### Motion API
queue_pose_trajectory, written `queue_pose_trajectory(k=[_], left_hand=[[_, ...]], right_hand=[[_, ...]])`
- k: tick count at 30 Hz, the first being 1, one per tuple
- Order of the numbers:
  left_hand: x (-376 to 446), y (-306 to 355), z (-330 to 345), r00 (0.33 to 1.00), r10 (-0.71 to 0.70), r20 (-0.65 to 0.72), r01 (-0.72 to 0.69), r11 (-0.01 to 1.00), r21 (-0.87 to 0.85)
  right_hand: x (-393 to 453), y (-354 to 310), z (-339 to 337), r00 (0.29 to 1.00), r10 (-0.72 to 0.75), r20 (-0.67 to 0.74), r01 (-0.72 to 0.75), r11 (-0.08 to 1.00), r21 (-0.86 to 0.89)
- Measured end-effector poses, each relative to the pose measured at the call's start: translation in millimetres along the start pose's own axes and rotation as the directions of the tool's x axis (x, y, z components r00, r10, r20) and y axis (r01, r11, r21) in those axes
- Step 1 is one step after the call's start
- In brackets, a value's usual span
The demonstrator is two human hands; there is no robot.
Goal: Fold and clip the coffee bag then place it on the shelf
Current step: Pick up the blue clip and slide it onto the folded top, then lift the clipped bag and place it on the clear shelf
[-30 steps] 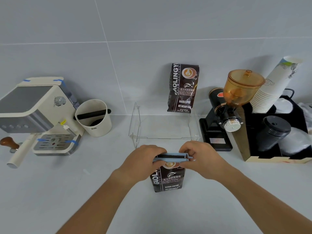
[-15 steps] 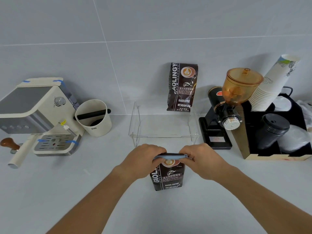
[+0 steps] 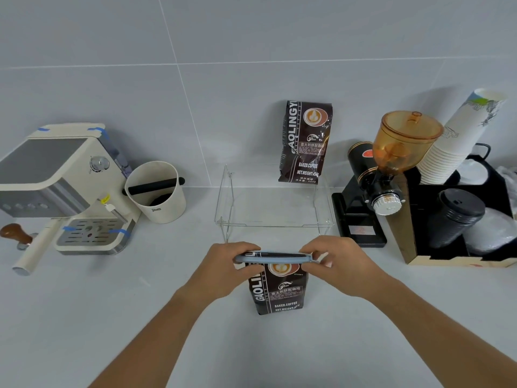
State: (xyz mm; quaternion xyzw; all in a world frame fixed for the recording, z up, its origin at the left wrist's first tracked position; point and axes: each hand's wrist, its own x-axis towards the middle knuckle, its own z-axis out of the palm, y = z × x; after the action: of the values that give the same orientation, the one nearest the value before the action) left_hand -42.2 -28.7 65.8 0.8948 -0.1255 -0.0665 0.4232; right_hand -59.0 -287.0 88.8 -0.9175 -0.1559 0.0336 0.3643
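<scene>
A dark brown coffee bag (image 3: 279, 292) stands upright on the white counter in front of me. A long pale blue clip (image 3: 272, 257) lies across its folded top. My left hand (image 3: 223, 271) pinches the clip's left end and the bag's top corner. My right hand (image 3: 340, 264) pinches the clip's right end. Just behind them stands a clear acrylic shelf (image 3: 274, 219). A second, identical coffee bag (image 3: 306, 141) stands on the shelf's back right part, leaning on the wall.
A cream espresso machine (image 3: 56, 177) with a portafilter (image 3: 16, 239) stands at the left, a cream knock box (image 3: 156, 197) beside it. At the right are a black grinder with an amber hopper (image 3: 386, 175) and a black organiser (image 3: 458, 219) with paper cups and lids.
The clip's two jaws, apart one second ago, have come together on the bag's folded top. Both hands stayed at the clip's ends, and the bag has hardly moved.
</scene>
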Motion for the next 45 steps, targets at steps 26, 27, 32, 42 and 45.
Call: queue_pose_trajectory(k=[26, 27, 32, 42, 45], left_hand=[[-47, -49, 81, 0.93, -0.367, 0.036, 0.316, 0.743, -0.589], [-47, -49, 82, 0.931, -0.364, 0.036, 0.315, 0.749, -0.583], [-47, -46, 79, 0.946, -0.322, 0.043, 0.294, 0.791, -0.536], [-35, -11, 40, 0.961, -0.25, -0.118, 0.163, 0.858, -0.488], [-30, 2, 24, 0.963, -0.205, -0.176, 0.1, 0.876, -0.473]], right_hand=[[-36, 32, 91, 0.925, 0.377, -0.05, -0.285, 0.774, 0.565], [-37, 31, 92, 0.922, 0.384, -0.06, -0.286, 0.775, 0.564], [-39, 25, 92, 0.912, 0.403, -0.082, -0.287, 0.766, 0.575], [-15, -6, 52, 0.938, 0.319, -0.135, -0.181, 0.784, 0.594], [-5, -20, 36, 0.945, 0.286, -0.159, -0.135, 0.783, 0.607]])
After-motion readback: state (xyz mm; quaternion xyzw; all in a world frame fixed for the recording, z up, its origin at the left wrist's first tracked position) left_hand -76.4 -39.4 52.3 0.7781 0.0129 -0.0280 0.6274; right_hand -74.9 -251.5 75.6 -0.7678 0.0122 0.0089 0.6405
